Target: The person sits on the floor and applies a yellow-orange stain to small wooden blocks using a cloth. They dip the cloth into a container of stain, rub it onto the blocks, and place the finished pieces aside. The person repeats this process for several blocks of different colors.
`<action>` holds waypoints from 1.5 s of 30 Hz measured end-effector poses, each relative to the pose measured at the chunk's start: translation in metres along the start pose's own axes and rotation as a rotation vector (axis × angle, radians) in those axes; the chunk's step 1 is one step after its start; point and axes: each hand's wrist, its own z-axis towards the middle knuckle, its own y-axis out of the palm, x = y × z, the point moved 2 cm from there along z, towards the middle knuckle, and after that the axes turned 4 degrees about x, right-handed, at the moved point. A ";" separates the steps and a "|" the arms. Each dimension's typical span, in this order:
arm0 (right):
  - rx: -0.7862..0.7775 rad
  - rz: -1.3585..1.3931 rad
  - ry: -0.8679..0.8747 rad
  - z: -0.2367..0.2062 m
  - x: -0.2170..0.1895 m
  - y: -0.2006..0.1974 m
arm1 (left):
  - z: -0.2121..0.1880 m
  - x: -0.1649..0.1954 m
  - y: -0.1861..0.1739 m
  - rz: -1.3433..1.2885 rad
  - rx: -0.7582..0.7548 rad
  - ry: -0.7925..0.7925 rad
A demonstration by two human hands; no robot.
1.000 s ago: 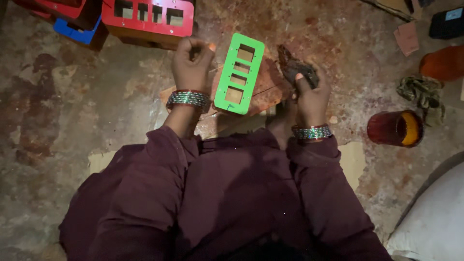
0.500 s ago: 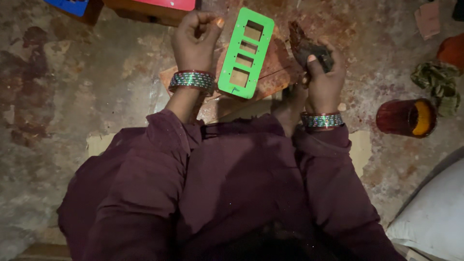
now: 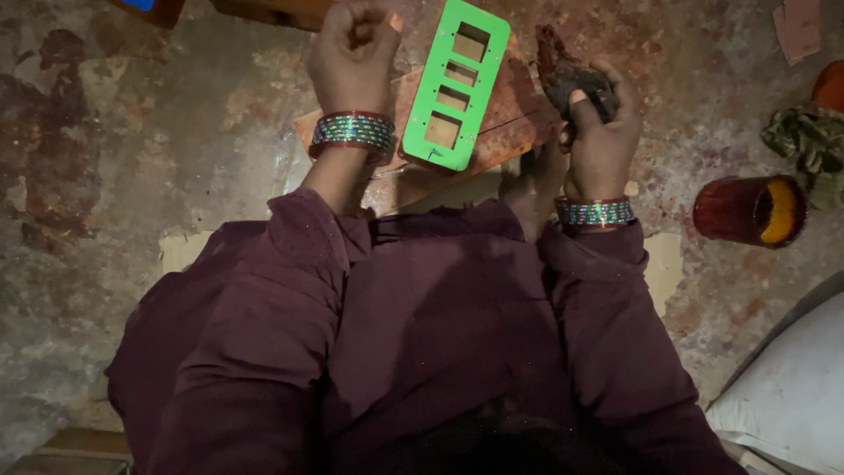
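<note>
The person sits on the floor [image 3: 132,176], looking down over a dark maroon lap at both hands. The left hand [image 3: 353,53] is curled into a loose fist, fingers folded into the palm; whether anything small sits inside it cannot be told from here. It hovers just beside the upper left edge of the green frame [image 3: 457,84], close enough to steady or shift it. That frame, a flat bright-green plastic plate with four rectangular cut-outs in a row, lies tilted between the two hands on a reddish-brown board [image 3: 505,123], which appears to serve as a firm working base above the rough floor.

The right hand [image 3: 602,132] is closed around a dark lump [image 3: 567,75], clay-like in look, with the thumb pressed on its top and the fingers wrapped behind; part of the lump sticks out above the grip, towards the frame's right edge. Holding it this close probably keeps the material within easy reach of the openings.

Well to the right of the right hand stands a red cup [image 3: 747,211] with a yellow inside, lying open towards the person, and beyond it a crumpled cloth [image 3: 804,145]. Below the cup a pale sack [image 3: 782,405] rests on the floor.
</note>
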 end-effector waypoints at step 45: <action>-0.003 -0.038 -0.009 0.003 0.006 0.001 | -0.071 0.013 0.049 0.511 -0.956 0.417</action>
